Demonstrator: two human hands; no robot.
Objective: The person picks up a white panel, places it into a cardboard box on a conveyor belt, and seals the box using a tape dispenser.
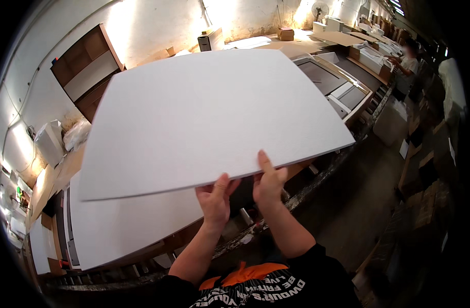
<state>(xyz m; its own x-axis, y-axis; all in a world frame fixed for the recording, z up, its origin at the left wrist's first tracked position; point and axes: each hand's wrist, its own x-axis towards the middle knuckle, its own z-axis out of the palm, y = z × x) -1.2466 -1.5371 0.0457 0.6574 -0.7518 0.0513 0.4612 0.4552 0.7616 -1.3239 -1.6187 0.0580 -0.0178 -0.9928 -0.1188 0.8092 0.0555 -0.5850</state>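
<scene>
A large, flat, thin white board [209, 118], foam-like in its matt surface, is held up in front of me and covers much of the view. My left hand [214, 197] grips its near edge around the middle, thumb at the rim and fingers curled below. Close by on the right, my right hand [268, 185] clasps the same edge, its thumb lying on the upper face. Both sets of fingers are partly hidden beneath the board. Under it lies another white panel [137, 226] on the bench, partly covered.
At the right, an open carton [322, 77] holds grey and white parts. A brown cardboard carton [86, 66] stands open against the wall at the left. A dark rail [317, 179] runs along the bench. Farther right, a person [409, 61] stands beside more boxes.
</scene>
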